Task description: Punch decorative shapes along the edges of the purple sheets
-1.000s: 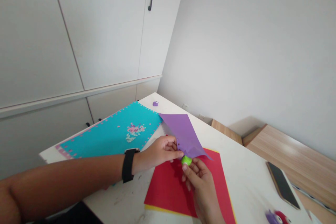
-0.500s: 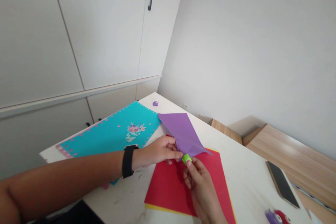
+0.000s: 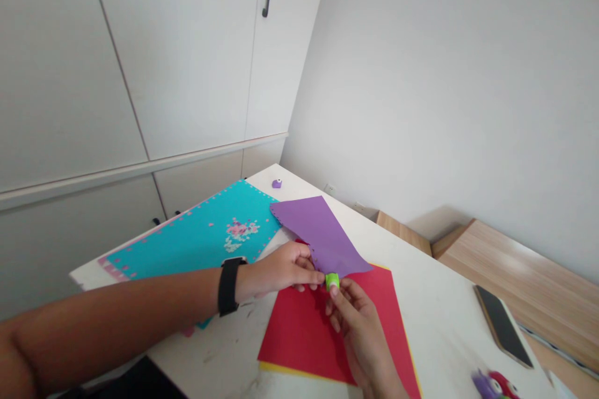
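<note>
A sheet of purple paper [image 3: 322, 227] is pinched at its near left edge by my left hand [image 3: 297, 268], which wears a black watch. A row of small notches runs along that left edge. My right hand [image 3: 362, 327] grips a small bright green craft punch [image 3: 332, 280] between thumb and fingers. The punch sits at the near edge of the purple paper, beside my left thumb. Below both hands lies a red sheet [image 3: 299, 340] with a yellow sheet [image 3: 299, 372] showing underneath.
Left on the white table [image 3: 449, 318] lies a turquoise sheet [image 3: 187, 237] with a punched border and a pile of paper bits [image 3: 241, 232]. A purple punch [image 3: 277, 184] stands at the far corner. A phone [image 3: 503, 325] and more punches [image 3: 496, 384] are at the right.
The purple paper has shifted a little to the left and its right corner lies flatter. The green punch has turned slightly more upright. Both hands keep their hold.
</note>
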Available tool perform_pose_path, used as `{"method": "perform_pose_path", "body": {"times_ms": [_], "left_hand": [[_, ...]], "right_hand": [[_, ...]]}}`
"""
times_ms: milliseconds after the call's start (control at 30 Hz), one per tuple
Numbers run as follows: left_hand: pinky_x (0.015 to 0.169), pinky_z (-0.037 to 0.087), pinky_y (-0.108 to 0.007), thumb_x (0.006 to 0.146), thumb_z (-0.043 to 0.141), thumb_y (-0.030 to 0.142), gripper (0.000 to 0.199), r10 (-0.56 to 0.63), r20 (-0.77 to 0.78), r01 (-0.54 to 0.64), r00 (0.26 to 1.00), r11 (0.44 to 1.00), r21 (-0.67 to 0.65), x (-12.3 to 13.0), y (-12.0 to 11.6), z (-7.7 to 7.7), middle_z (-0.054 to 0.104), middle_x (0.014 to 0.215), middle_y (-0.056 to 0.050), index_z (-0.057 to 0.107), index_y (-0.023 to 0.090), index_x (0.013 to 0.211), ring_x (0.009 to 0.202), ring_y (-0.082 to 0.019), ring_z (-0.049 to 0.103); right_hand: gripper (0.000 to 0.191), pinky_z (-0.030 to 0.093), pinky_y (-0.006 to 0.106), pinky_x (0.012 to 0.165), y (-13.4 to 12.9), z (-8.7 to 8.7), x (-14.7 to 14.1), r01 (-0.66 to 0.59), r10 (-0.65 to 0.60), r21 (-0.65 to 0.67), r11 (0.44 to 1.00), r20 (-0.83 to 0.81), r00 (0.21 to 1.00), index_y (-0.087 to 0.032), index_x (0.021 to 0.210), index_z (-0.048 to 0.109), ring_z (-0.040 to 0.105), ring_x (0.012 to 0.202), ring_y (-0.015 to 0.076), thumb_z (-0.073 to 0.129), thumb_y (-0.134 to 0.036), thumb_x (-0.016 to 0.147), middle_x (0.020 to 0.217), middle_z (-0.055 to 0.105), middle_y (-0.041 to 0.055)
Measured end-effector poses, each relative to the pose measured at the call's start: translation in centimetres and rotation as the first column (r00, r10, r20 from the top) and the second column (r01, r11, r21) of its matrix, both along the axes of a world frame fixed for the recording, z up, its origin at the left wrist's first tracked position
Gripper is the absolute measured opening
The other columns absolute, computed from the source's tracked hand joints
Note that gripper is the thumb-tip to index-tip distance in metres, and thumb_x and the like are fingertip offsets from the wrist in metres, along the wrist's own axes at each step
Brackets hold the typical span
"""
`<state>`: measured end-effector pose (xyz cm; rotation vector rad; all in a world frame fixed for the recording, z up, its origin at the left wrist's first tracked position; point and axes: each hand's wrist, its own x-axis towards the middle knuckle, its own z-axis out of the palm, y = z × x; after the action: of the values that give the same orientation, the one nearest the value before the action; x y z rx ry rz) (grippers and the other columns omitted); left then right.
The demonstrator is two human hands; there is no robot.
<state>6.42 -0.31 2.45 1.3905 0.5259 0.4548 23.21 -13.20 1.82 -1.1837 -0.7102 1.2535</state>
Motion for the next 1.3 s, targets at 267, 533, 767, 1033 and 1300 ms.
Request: {"method": "perform_pose_path", "body": {"times_ms": [267, 533, 767, 1033, 1300], "left_hand": [[0.061, 0.051, -0.024, 0.078, 0.084, 0.049, 0.049, -0.106, -0.024, 0.107, 0.994, 0.994, 0.039, -0.3, 1.1, -0.4, 0.073, 0.081, -0.005, 0.070, 0.014, 0.109, 0.068, -0.014, 0.066], [0.060, 0.052, -0.024, 0.080, 0.083, 0.049, 0.048, -0.167, -0.025, 0.169, 0.986, 0.980, 0.106, -0.5, 1.7, 0.1, 0.075, 0.084, -0.006, 0.069, 0.015, 0.111, 0.067, -0.015, 0.066], [0.058, 0.051, -0.022, 0.080, 0.083, 0.049, 0.045, -0.182, -0.037, 0.185, 0.983, 0.973, 0.138, -0.7, 2.0, -0.1, 0.074, 0.082, -0.005, 0.068, 0.016, 0.108, 0.065, -0.014, 0.066], [0.060, 0.054, -0.023, 0.078, 0.084, 0.048, 0.045, -0.187, -0.059, 0.193, 0.981, 0.974, 0.120, -0.8, 2.2, -0.2, 0.074, 0.082, -0.004, 0.063, 0.016, 0.102, 0.067, -0.014, 0.067], [0.057, 0.054, -0.023, 0.078, 0.084, 0.048, 0.045, -0.177, -0.073, 0.185, 0.981, 0.975, 0.126, -0.8, 2.0, -0.4, 0.072, 0.080, -0.003, 0.061, 0.017, 0.102, 0.063, -0.014, 0.067]], "right_hand": [[0.032, 0.032, 0.020, 0.050, -0.2, 0.0, 0.1, -0.065, 0.060, 0.044, 0.997, 0.104, 0.993, -0.016, 0.098, 0.069, 0.047, 0.060, 0.0088, 0.084, -0.041, 0.083, 0.075, 0.063, 0.0011], [0.033, 0.029, 0.020, 0.048, 0.1, 0.0, -0.3, -0.029, 0.028, 0.060, 0.998, 0.008, 1.000, -0.018, 0.099, 0.071, 0.046, 0.059, 0.0085, 0.086, -0.040, 0.080, 0.074, 0.061, -0.0001], [0.032, 0.033, 0.022, 0.050, 0.1, -0.7, -0.4, -0.031, 0.030, 0.079, 0.996, 0.007, 1.000, -0.017, 0.100, 0.071, 0.051, 0.060, 0.0105, 0.084, -0.040, 0.082, 0.074, 0.066, 0.0025], [0.031, 0.035, 0.023, 0.050, 0.2, -0.8, -0.8, -0.049, 0.046, 0.097, 0.994, 0.034, 0.998, -0.016, 0.098, 0.071, 0.052, 0.058, 0.0106, 0.083, -0.041, 0.083, 0.080, 0.070, 0.0063], [0.032, 0.036, 0.022, 0.048, 0.3, -1.0, -0.8, -0.083, 0.075, 0.117, 0.990, 0.071, 0.995, -0.015, 0.102, 0.069, 0.049, 0.055, 0.0097, 0.080, -0.041, 0.086, 0.079, 0.068, 0.0040]]}}
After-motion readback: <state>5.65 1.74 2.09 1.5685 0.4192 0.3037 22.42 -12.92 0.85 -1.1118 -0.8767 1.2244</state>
